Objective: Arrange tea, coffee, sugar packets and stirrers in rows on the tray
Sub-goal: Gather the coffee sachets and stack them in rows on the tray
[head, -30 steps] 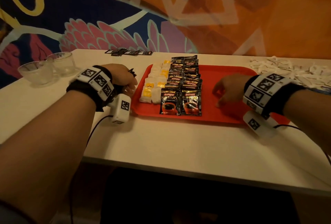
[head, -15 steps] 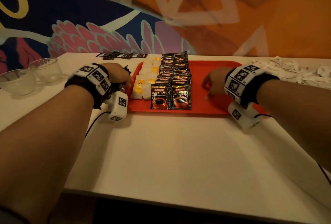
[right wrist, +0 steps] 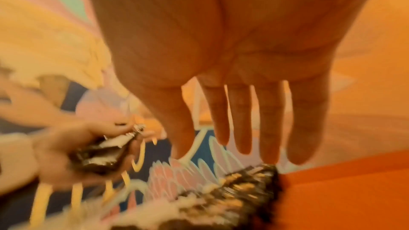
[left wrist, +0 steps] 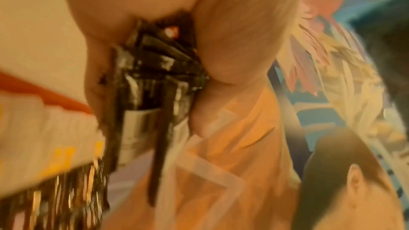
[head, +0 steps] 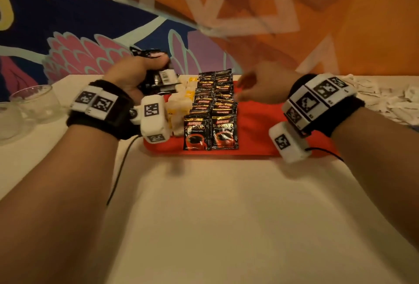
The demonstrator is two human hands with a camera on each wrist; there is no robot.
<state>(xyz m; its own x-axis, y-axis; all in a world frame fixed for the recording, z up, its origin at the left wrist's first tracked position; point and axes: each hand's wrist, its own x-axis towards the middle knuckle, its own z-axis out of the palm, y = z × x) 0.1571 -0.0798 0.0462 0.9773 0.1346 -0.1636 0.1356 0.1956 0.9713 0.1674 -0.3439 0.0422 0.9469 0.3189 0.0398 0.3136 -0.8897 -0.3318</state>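
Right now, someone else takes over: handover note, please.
Left hand: raised beside the tray, grips a bundle of black packets.
Right hand: open, empty, fingers straight, over the red tray.
Done: white-and-yellow packets in a row, two rows of coffee sachets beside them.
Left: place the held bundle on the tray's bare right side; white packets lie loose on the table.

Tray (head: 260, 129): one, red.
Coffee rows (head: 210, 111): two on the tray; sachets overlap, total not countable.
Tea rows (head: 181, 102): white and yellow, left of the coffee; count unclear.
Dark sachets (head: 162, 78) in left hand (head: 133, 75): a bunch, number unclear.
Glass cups (head: 34, 102): two.
White packets (head: 383, 95): loose pile, uncountable.
Hands: two.
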